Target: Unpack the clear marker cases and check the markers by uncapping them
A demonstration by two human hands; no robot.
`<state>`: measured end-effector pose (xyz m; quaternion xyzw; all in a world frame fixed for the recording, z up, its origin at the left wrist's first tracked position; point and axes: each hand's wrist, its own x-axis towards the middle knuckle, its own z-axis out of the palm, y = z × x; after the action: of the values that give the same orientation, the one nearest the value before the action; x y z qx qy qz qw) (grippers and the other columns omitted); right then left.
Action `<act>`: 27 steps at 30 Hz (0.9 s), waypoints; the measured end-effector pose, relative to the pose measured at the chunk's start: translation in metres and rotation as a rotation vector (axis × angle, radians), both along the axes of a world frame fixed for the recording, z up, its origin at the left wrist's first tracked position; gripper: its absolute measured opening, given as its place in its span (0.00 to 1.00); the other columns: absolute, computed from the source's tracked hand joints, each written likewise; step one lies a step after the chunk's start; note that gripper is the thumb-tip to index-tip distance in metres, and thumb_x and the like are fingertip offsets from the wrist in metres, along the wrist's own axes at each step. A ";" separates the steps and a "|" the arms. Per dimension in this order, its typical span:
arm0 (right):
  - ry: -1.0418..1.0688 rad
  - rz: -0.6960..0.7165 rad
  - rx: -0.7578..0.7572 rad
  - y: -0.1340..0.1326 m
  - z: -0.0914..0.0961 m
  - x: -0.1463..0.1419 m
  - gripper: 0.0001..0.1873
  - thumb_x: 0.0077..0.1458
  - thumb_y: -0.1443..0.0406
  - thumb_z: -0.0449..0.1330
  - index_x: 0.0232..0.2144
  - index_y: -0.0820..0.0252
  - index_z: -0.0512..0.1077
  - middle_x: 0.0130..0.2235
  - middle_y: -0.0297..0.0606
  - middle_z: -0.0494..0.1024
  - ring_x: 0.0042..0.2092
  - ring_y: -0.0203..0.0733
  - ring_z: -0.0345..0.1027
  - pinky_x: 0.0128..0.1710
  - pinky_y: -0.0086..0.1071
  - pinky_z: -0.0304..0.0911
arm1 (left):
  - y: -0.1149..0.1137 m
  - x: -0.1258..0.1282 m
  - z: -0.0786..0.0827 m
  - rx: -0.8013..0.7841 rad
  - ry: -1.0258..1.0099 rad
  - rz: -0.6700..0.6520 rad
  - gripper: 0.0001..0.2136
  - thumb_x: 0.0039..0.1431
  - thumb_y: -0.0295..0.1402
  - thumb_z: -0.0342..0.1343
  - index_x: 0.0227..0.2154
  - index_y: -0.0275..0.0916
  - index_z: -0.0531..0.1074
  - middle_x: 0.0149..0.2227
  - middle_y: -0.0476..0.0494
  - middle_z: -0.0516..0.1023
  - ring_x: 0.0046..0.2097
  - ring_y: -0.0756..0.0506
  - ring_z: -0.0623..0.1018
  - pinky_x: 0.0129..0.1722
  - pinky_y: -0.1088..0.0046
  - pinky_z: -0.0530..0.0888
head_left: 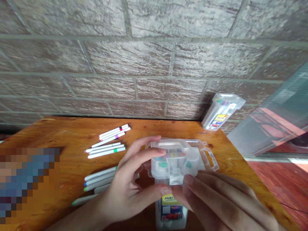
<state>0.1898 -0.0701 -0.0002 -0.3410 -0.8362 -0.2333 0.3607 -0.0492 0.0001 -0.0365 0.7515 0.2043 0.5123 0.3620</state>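
Observation:
A clear plastic marker case [174, 213] stands upright at the lower middle, its yellow and blue label facing me. Coloured marker ends show through its lid [168, 143], which sits over the top with a front latch [176, 178]. My left hand [128, 179] grips the case from the left, fingers over the lid and thumb at the front. My right hand [221, 199] has its fingers pressed against the right front, close by the latch. Behind the case lies another clear plastic piece [213, 163] with a handle-like end, partly hidden.
White markers [107, 153] lie in small groups on the wooden table [64, 134], with grey ones [98, 179] nearer my left arm. A second marker case [220, 112] leans at the back right by the brick wall [149, 61]. Pixelation covers the left edge.

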 end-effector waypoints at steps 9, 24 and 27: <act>0.006 0.022 -0.016 0.002 0.002 0.005 0.06 0.63 0.68 0.68 0.41 0.53 0.84 0.41 0.34 0.90 0.40 0.42 0.86 0.45 0.30 0.83 | -0.001 0.000 0.001 0.015 0.025 0.036 0.32 0.57 0.25 0.71 0.64 0.47 0.72 0.68 0.33 0.64 0.68 0.32 0.71 0.49 0.67 0.85; 0.159 0.023 0.042 0.007 -0.010 -0.008 0.06 0.69 0.66 0.66 0.39 0.59 0.83 0.44 0.28 0.89 0.44 0.33 0.85 0.54 0.23 0.76 | -0.003 0.004 0.003 -0.122 -0.024 -0.021 0.32 0.58 0.25 0.70 0.63 0.53 0.72 0.68 0.37 0.64 0.68 0.33 0.71 0.51 0.67 0.85; 0.125 -0.001 0.041 0.003 -0.011 0.001 0.05 0.66 0.65 0.68 0.43 0.57 0.84 0.45 0.29 0.89 0.45 0.35 0.84 0.53 0.24 0.78 | -0.004 0.003 0.002 -0.104 -0.010 -0.006 0.32 0.58 0.26 0.71 0.63 0.53 0.72 0.68 0.37 0.64 0.69 0.33 0.70 0.54 0.64 0.84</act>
<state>0.1911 -0.0675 -0.0115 -0.3478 -0.8070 -0.2286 0.4190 -0.0463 -0.0041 -0.0342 0.7296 0.2266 0.5039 0.4029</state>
